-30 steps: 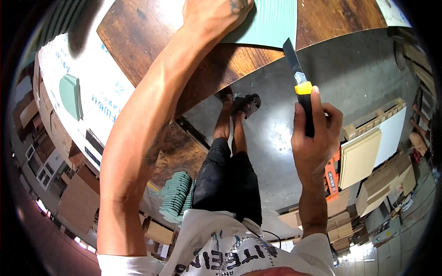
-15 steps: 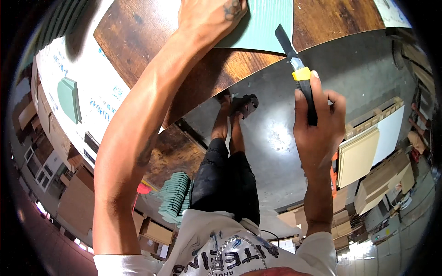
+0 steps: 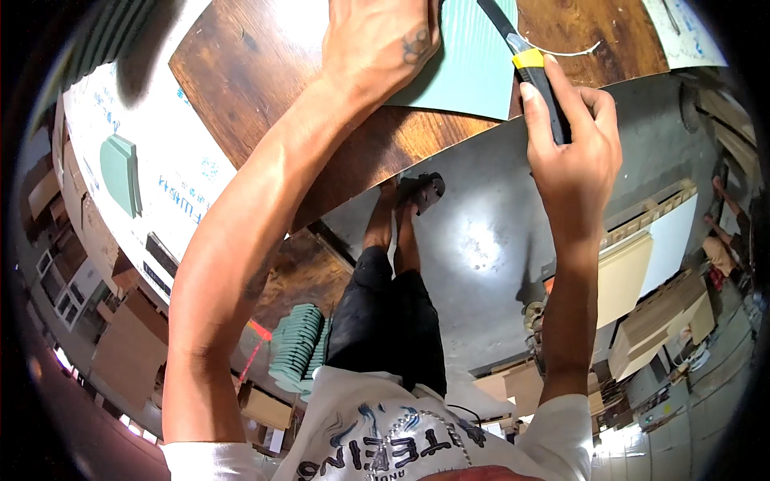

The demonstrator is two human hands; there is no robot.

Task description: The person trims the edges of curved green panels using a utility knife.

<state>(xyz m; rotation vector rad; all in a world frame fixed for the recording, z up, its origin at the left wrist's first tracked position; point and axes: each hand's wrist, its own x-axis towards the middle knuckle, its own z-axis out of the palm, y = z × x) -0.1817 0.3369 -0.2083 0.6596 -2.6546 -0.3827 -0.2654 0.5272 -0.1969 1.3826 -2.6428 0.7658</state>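
My right hand [image 3: 573, 132] is wrapped round the black and yellow handle of a utility knife [image 3: 544, 92], thumb and forefinger near the yellow collar. Its long dark blade lies at the right edge of a light green ribbed sheet [image 3: 469, 76] and runs out at the top of the view. Beside the blade curls a thin pale strip [image 3: 573, 53]. On the sheet's left side rests my left hand [image 3: 381, 44], its fingers cut off by the upper edge of the view. Beneath the sheet is a brown wood-grain board [image 3: 249, 72].
Curved green pieces [image 3: 120, 175] lie on a white printed surface [image 3: 164, 152] at left. A stack of green ribbed pieces [image 3: 298, 345] sits lower down, near my legs. Cream and white panels [image 3: 626, 276] stand at right. Another person [image 3: 722, 232] is at the far right edge.
My right hand has moved the knife away from me, along the sheet's right edge. The thin pale strip has come into sight. The sheet and my left hand appear slightly lower in view.
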